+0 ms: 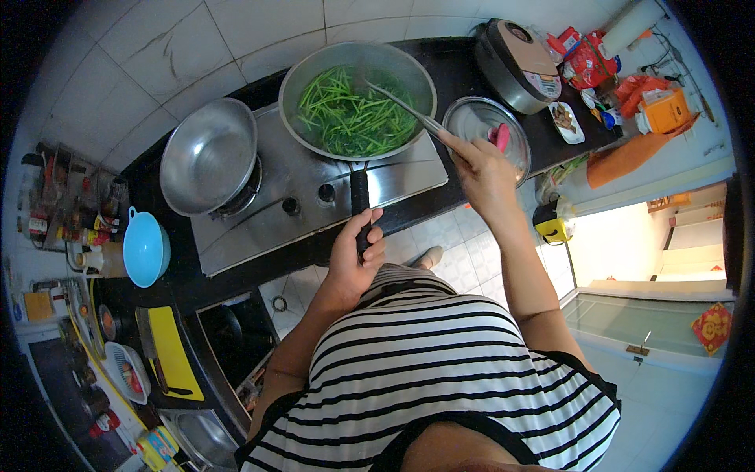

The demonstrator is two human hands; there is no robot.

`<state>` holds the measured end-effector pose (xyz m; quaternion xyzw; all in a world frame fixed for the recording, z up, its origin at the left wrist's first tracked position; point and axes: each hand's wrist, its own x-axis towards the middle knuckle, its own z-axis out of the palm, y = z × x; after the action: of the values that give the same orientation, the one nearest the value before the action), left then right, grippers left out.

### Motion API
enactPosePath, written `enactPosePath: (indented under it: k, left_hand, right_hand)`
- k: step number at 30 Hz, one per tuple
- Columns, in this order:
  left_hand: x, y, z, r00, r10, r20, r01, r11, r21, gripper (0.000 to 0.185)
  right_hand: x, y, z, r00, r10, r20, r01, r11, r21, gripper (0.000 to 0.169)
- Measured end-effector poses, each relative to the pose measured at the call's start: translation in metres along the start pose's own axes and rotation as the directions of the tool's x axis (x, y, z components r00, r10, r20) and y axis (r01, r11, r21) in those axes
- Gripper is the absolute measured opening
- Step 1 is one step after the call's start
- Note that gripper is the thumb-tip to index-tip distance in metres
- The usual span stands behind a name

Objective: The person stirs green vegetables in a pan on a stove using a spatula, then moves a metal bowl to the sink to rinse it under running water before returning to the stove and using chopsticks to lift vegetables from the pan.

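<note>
Long green vegetable stems (pixel 354 112) lie in liquid inside a deep wok (pixel 289 88) on the right side of the gas stove. My left hand (pixel 354 251) is closed around the wok's black handle (pixel 360 192). A metal cooking utensil (pixel 407 107) is gripped in my right hand (pixel 485 171); it slants over the wok's rim, and its far end is hidden among the stems. Beneath and beyond my right hand lies a glass lid (pixel 472 115) with a pink knob (pixel 501 137).
An empty steel wok (pixel 206 153) sits tilted on the left burner. A blue plastic bowl (pixel 144 248) stands beside the stove. Right of the lid are a rice cooker (pixel 519 71) and a small white dish (pixel 575 133). At lower left, a cleaver (pixel 147 336) rests on a yellow cutting board (pixel 174 348).
</note>
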<state>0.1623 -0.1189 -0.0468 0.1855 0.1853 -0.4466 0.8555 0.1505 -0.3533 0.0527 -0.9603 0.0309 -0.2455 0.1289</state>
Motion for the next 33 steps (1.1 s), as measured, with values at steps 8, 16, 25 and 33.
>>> enactPosePath:
  k: [8,16,25,33]
  left_hand:
    - [-0.002,0.0,-0.001,1.0,0.002,0.026,-0.002,1.0,-0.009,0.024]
    - [0.001,-0.001,-0.003,0.999,0.005,0.054,-0.004,1.0,-0.016,0.022]
    - [0.001,-0.001,0.001,1.0,-0.002,-0.005,0.002,1.0,-0.03,0.023]
    - [-0.001,0.0,-0.001,1.0,0.009,0.022,-0.009,1.0,0.004,0.023]
  right_hand:
    - [0.034,-0.011,0.061,0.994,-0.112,-0.008,0.112,0.993,-0.039,0.044]
    - [0.009,0.019,0.004,0.999,0.022,0.03,-0.017,0.988,-0.156,0.037]
    - [-0.006,0.032,-0.006,0.991,0.131,-0.04,-0.135,0.983,-0.124,0.04]
    - [0.004,0.029,0.024,0.987,0.155,-0.039,-0.159,0.977,-0.139,0.038]
